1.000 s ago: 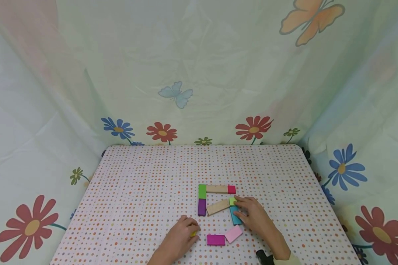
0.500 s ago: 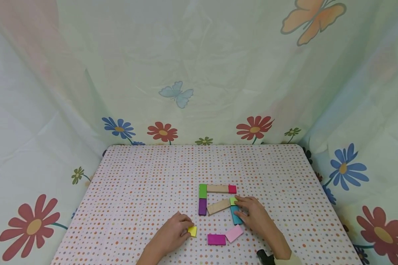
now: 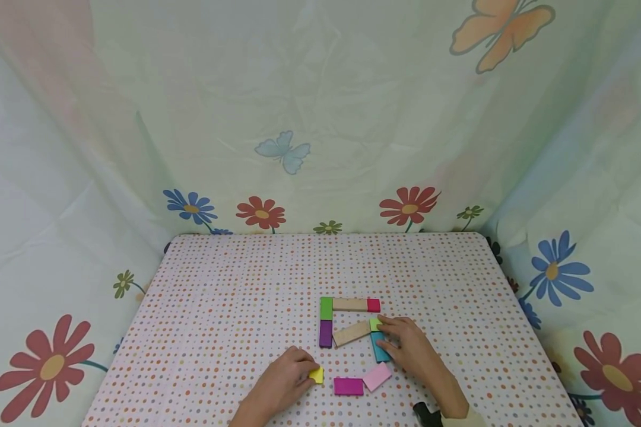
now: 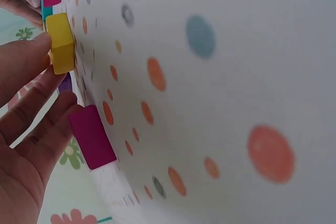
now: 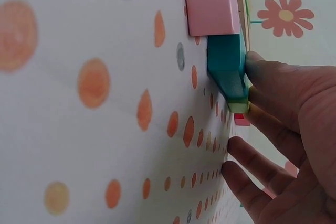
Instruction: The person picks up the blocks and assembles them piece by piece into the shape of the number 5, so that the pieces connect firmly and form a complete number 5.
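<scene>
My left hand [image 3: 283, 382] pinches a small yellow block [image 4: 62, 43] between thumb and index finger, at the table's front middle. A magenta-purple block [image 4: 93, 137] touches its other fingertips in the left wrist view; the head view does not show it. My right hand [image 3: 413, 353] rests its index fingertip by a lime-green block [image 3: 375, 324] and its thumb on a teal block [image 3: 380, 349]. A tan block [image 3: 351, 334] slants left from the lime one. Below lie a pink block [image 3: 377, 377] and a magenta block [image 3: 348, 386], their corners nearly meeting.
Behind, a green block [image 3: 326, 308], a tan block [image 3: 349, 305] and a red block [image 3: 373, 305] join at a corner, with a purple block [image 3: 326, 334] below the green. A black object [image 3: 426, 414] sits by the right sleeve. A printed curtain [image 3: 320, 118] surrounds the dotted table [image 3: 219, 284].
My left hand moved left, bringing the mostly hidden yellow block into sight, then shifted slightly back right with it. The right hand and the laid blocks stay put.
</scene>
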`<action>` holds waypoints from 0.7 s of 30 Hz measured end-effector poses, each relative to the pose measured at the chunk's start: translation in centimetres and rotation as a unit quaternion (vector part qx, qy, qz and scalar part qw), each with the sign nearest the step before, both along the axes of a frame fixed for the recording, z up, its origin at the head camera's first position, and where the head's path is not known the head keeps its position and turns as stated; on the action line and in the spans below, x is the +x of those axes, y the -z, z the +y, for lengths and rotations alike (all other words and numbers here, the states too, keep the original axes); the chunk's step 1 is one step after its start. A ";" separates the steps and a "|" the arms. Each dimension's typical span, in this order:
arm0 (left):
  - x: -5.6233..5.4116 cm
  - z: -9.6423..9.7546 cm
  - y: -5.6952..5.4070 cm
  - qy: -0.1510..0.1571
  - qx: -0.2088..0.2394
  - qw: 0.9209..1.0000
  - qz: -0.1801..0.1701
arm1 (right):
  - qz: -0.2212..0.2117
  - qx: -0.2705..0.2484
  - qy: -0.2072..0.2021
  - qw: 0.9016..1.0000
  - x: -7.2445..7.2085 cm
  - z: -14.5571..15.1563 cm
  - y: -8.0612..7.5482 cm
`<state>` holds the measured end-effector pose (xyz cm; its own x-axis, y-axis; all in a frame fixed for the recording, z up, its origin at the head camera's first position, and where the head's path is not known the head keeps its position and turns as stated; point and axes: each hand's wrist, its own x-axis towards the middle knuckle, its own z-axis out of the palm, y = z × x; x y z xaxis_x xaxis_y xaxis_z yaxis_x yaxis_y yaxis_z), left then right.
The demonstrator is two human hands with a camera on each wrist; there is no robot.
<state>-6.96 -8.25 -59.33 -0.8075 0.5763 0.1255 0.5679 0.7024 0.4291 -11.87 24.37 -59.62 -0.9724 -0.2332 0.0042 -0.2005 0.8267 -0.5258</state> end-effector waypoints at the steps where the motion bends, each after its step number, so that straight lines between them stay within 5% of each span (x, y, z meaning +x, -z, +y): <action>1: 0.0 0.1 0.0 0.001 0.000 1.000 0.002 | 0.001 -0.002 -0.001 1.000 0.0 0.0 0.0; 21: 0.1 1.1 0.0 0.014 -0.029 0.999 -0.025 | 0.002 -0.013 -0.002 1.000 0.1 0.0 0.1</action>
<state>-6.88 -7.20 -59.28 -0.7955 0.6038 0.0499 0.5662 0.7115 0.4163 -11.75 24.42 -59.72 -0.9716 -0.2363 0.0135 -0.2051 0.8124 -0.5458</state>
